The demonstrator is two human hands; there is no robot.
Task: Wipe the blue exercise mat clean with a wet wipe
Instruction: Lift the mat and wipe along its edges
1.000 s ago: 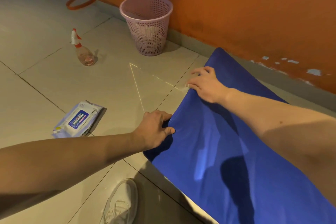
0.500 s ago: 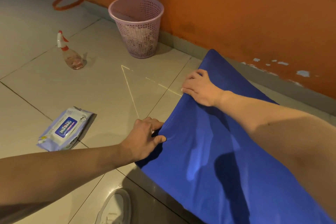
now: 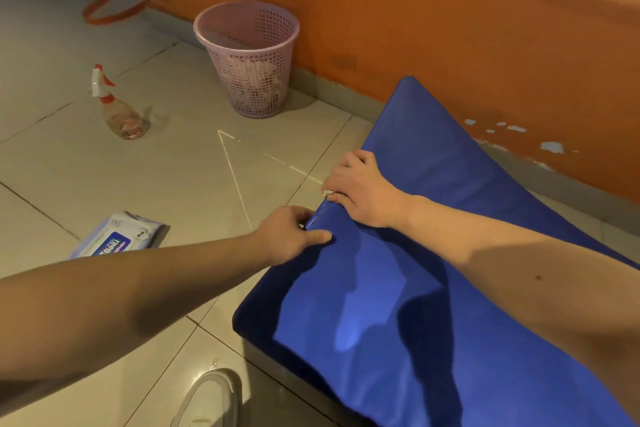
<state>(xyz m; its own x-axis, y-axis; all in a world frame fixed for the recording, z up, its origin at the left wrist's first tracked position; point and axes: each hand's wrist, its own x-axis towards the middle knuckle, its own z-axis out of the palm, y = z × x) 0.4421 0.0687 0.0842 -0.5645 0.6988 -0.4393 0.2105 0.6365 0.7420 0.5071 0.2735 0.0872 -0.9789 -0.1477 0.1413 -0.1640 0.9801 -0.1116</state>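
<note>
Mat: the blue exercise mat lies on the tiled floor alongside the orange wall, reaching from the far corner near the wall to the bottom right of view. Its left long edge is lifted off the tiles where I hold it, and a shadow shows beneath the near corner.

Left hand: clamped on the mat's raised edge, thumb flat on the top face, fingers tucked under the rim.

Right hand: just beyond the left on the same edge, close to it. Fingers are curled over the rim. A small white scrap of the wet wipe pokes out from under the fingertips, pressed against the edge. Most of the wipe is hidden by the hand, so I cannot tell how it is folded.

Surroundings, all on the floor to the left of the mat:
- Wipe pack, lying flat, partly behind my left forearm.
- Spray bottle, upright, white and red trigger head, well apart from the mat.
- Pink mesh basket, upright near the wall, with white crumpled material inside.
- Orange ring, far left by the wall.
- White shoe, at the bottom edge of view.
</note>
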